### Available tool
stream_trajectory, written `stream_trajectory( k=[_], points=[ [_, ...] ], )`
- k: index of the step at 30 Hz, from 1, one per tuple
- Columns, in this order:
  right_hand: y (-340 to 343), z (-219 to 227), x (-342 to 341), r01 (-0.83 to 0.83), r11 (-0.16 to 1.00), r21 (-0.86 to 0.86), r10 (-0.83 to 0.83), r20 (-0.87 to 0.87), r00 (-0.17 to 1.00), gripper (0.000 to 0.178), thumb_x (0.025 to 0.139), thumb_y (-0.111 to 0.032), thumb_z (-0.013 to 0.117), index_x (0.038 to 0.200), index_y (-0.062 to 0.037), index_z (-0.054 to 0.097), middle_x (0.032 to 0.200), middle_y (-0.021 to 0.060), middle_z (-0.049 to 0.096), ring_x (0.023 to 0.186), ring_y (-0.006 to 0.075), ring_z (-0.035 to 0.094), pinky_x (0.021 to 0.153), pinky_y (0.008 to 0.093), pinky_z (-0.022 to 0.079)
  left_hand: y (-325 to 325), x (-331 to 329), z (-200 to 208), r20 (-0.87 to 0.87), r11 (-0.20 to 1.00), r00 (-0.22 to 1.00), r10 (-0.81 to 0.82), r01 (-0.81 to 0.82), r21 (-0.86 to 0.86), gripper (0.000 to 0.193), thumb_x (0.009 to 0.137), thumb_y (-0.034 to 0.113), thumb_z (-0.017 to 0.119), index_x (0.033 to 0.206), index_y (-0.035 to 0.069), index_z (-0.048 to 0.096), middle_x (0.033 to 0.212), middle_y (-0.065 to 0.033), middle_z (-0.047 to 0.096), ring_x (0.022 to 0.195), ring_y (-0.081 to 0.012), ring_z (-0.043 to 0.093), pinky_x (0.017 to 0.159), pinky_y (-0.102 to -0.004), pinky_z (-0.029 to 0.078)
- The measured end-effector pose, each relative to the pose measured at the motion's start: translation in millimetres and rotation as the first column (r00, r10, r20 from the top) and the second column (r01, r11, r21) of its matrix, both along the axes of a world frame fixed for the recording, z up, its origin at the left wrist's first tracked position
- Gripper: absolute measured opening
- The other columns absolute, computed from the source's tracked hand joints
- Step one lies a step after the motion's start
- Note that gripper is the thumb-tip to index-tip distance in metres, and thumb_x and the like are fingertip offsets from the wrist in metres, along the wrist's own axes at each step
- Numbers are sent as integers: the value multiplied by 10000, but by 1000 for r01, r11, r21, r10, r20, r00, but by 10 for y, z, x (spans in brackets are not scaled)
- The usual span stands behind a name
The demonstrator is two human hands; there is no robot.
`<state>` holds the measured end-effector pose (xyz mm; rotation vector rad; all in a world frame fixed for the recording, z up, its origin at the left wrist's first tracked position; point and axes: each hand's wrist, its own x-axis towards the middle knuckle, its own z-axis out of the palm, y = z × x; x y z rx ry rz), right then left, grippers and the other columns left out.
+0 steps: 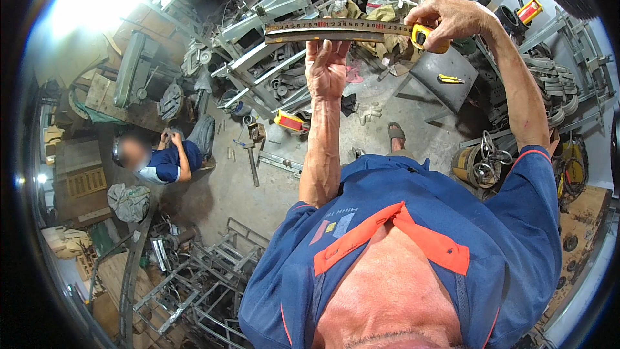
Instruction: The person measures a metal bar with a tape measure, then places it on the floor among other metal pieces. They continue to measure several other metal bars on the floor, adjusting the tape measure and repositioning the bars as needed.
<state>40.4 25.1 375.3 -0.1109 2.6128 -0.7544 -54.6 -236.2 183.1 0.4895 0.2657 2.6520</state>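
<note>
Now | left hand (327,76) holds dark bar (361,37) | right hand (452,14): tape measure (436,41)

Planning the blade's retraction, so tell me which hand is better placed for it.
Probably the right hand: it grips the yellow tape case, where the blade comes out. The left hand is occupied with the bar.

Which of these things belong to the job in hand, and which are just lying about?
In the job:
tape measure, in the right hand
metal bar, in the left hand

Lying about:
yellow knife on the stool
glove on the floor
</note>
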Motion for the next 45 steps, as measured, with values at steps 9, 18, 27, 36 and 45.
stream_trajectory(
  k=[9,18,27,36,45],
  points=[
    [8,-1,-29,-24,1000,16,25,-3,1000,557,687,-225,812,1187,-3,709,951,70,697,841,167,643,771,324,555,-4,-30,-9,-8,999,1000,30,-30,-35,461,974,-4,611,1414,122,554,1495,-115,544,1346,-322,555,1147,-512,475],
    [-26,-35,-15,-29,994,-101,22,-73,997,415,712,-220,805,1070,-23,732,748,1,602,675,120,542,624,316,450,8,-49,29,-34,997,998,49,-51,-57,454,982,11,608,1419,117,545,1514,-113,524,1370,-329,532,1150,-498,476],
    [-65,24,-64,-65,998,17,66,-50,997,508,680,-205,766,1132,20,712,849,46,672,748,143,611,681,304,520,24,-60,74,-40,997,998,52,-54,-47,426,986,4,596,1398,108,565,1525,-121,509,1408,-353,487,1166,-510,465],
    [-48,-16,-37,1,998,-60,-4,-51,999,537,664,-200,791,1152,12,713,882,53,672,763,141,611,683,303,517,30,-77,54,-19,998,998,52,-53,-43,431,977,-7,605,1391,111,576,1509,-121,526,1407,-362,486,1164,-528,464],
    [-32,-19,-51,-29,1000,-11,29,-37,999,537,670,-214,793,1150,12,712,898,58,671,781,152,614,694,302,518,18,-60,87,-28,999,999,41,-42,-24,435,958,-7,636,1377,99,587,1500,-115,536,1408,-355,488,1154,-519,477]
  ],
)
